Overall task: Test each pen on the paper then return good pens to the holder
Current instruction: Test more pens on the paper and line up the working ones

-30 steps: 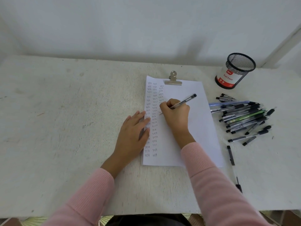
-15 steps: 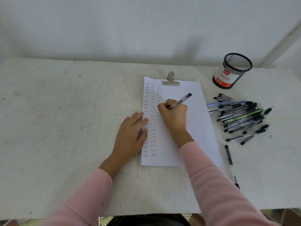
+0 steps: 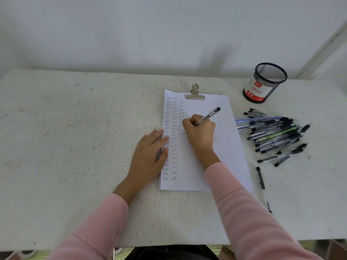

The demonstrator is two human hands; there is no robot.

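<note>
White paper is pinned flat by straight fingers of left hand | pen is gripped in curled fingers of right hand, tip on sheet

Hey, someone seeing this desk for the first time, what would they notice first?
The right hand holds a pen to the clipped paper at centre, beside neat columns of the word test; the left hand lies flat on the paper's left edge. Right of the paper lies a heap of pens, the mesh holder standing behind it.
</note>
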